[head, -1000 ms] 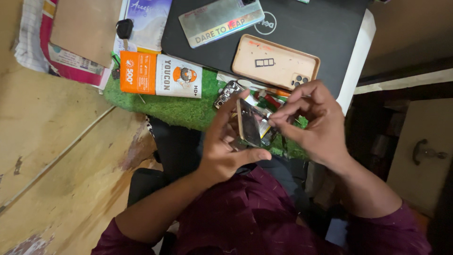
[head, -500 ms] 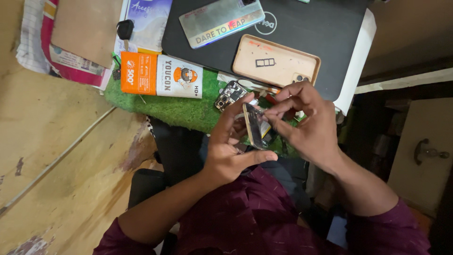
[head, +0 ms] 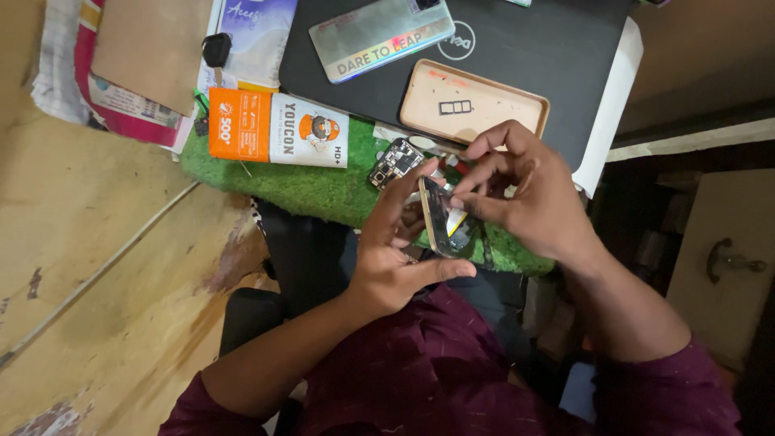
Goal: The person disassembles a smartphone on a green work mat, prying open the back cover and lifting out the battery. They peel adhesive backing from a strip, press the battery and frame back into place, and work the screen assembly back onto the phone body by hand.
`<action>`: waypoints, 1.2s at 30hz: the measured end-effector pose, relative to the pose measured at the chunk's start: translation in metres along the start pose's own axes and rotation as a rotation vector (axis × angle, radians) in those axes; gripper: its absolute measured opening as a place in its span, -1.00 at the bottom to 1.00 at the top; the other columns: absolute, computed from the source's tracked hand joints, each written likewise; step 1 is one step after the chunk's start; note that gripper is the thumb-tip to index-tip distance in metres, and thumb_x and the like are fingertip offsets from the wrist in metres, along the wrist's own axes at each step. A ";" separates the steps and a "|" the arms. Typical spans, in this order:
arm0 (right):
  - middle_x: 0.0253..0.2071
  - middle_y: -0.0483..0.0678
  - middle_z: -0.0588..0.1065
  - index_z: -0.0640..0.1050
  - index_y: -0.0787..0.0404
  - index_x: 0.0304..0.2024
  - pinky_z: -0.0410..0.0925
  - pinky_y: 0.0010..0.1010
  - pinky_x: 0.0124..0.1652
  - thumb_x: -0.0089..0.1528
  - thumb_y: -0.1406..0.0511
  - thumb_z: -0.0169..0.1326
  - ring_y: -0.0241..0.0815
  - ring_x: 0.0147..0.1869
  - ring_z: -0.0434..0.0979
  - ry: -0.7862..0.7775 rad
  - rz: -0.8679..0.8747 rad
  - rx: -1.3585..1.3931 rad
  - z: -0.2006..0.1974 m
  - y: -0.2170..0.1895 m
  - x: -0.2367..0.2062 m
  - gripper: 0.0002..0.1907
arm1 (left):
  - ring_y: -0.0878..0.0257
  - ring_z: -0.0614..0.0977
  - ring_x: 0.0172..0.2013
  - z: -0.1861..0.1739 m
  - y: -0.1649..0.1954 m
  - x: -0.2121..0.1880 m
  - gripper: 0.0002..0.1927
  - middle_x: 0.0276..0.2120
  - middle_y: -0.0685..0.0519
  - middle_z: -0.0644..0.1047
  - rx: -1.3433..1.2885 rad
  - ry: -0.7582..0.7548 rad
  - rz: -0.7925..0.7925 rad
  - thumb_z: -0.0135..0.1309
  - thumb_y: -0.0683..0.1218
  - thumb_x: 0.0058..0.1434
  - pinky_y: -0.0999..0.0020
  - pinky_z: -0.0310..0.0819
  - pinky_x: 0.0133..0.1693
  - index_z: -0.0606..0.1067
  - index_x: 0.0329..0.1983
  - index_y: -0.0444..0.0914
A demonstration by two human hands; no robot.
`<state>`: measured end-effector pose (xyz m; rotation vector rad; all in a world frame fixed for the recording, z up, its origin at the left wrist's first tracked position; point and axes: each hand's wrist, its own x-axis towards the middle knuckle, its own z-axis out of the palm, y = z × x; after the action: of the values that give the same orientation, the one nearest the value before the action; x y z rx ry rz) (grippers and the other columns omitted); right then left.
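Note:
My left hand point(head: 397, 250) grips an opened phone body point(head: 442, 218) with a gold rim, held on edge above the green turf mat point(head: 307, 190). My right hand point(head: 529, 194) pinches at the phone's upper end, fingertips touching its inside near a yellow strip. A small circuit board point(head: 394, 161) lies on the mat just left of the phone.
A black closed laptop point(head: 525, 48) at the top carries a silver phone back panel point(head: 379, 32) and a tan phone case point(head: 472, 105). An orange and white box point(head: 278, 129) lies on the mat's left. A black key point(head: 216, 50) and papers sit top left. Wooden floor spreads left.
Both hands have shifted slightly with the phone; my right fingers moved from a wider spread onto the phone's upper end. The circuit board is now uncovered.

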<state>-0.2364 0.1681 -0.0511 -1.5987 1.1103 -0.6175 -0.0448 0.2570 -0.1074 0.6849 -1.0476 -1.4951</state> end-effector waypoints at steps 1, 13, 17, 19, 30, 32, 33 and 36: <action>-0.25 -0.07 0.56 0.38 0.28 0.01 0.48 -0.50 -0.12 0.12 0.56 0.27 -0.30 -0.10 0.66 -0.015 0.001 0.054 0.000 0.002 0.001 -0.53 | 0.20 0.50 0.31 0.000 0.000 0.000 0.04 0.28 0.02 0.37 0.000 0.004 -0.010 0.44 -0.20 0.18 0.22 0.49 0.37 0.08 0.62 -0.18; -0.27 -0.07 0.57 0.34 0.24 0.13 0.47 -0.50 -0.10 0.16 0.61 0.19 -0.33 -0.13 0.60 -0.136 0.047 0.355 -0.001 0.014 0.005 -0.46 | 0.19 0.55 0.23 -0.003 -0.002 -0.001 0.05 0.28 -0.01 0.37 -0.143 0.077 -0.039 0.43 -0.25 0.14 0.24 0.54 0.27 0.07 0.60 -0.21; -0.27 -0.06 0.57 0.34 0.27 0.18 0.50 -0.47 -0.06 0.17 0.64 0.17 -0.30 -0.11 0.61 -0.140 0.030 0.360 -0.001 0.015 0.005 -0.42 | 0.17 0.57 0.20 -0.004 -0.001 0.000 0.02 0.24 -0.03 0.39 -0.185 0.140 -0.100 0.41 -0.26 0.12 0.23 0.55 0.26 0.09 0.57 -0.25; -0.26 -0.05 0.57 0.34 0.28 0.20 0.51 -0.47 -0.07 0.14 0.64 0.16 -0.29 -0.11 0.62 -0.143 0.056 0.380 -0.001 0.016 0.005 -0.40 | 0.17 0.57 0.19 -0.004 -0.001 0.001 0.00 0.24 -0.02 0.39 -0.194 0.139 -0.077 0.40 -0.27 0.15 0.22 0.54 0.27 0.10 0.57 -0.24; -0.22 -0.03 0.58 0.36 0.33 0.21 0.51 -0.46 0.00 0.17 0.64 0.10 -0.29 -0.08 0.62 -0.128 0.008 0.349 -0.004 0.019 0.002 -0.44 | 0.13 0.62 0.07 -0.006 -0.004 0.005 -0.13 0.13 -0.05 0.47 -0.350 0.160 -0.052 0.30 -0.30 0.26 0.16 0.57 0.17 0.14 0.57 -0.28; -0.24 -0.03 0.58 0.36 0.34 0.19 0.53 -0.44 -0.01 0.18 0.63 0.13 -0.29 -0.10 0.63 -0.120 0.021 0.365 -0.002 0.020 0.001 -0.47 | 0.14 0.62 0.06 -0.005 -0.005 0.006 -0.14 0.15 -0.03 0.46 -0.393 0.154 -0.036 0.29 -0.31 0.27 0.16 0.56 0.18 0.13 0.56 -0.28; -0.24 -0.03 0.59 0.36 0.34 0.18 0.53 -0.44 -0.01 0.18 0.63 0.12 -0.29 -0.11 0.63 -0.121 0.019 0.365 -0.001 0.020 0.001 -0.47 | 0.14 0.62 0.06 -0.005 -0.005 0.006 -0.15 0.15 -0.04 0.46 -0.391 0.148 -0.034 0.29 -0.31 0.27 0.16 0.56 0.18 0.13 0.56 -0.28; -0.24 -0.03 0.60 0.35 0.34 0.18 0.53 -0.44 -0.01 0.17 0.64 0.11 -0.30 -0.11 0.63 -0.125 0.009 0.369 0.002 0.020 0.001 -0.46 | 0.15 0.62 0.06 -0.004 -0.006 0.007 -0.15 0.14 -0.04 0.46 -0.393 0.138 -0.029 0.29 -0.32 0.28 0.15 0.57 0.19 0.14 0.55 -0.28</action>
<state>-0.2414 0.1676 -0.0702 -1.2941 0.8535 -0.6643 -0.0454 0.2493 -0.1133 0.5153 -0.6163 -1.5954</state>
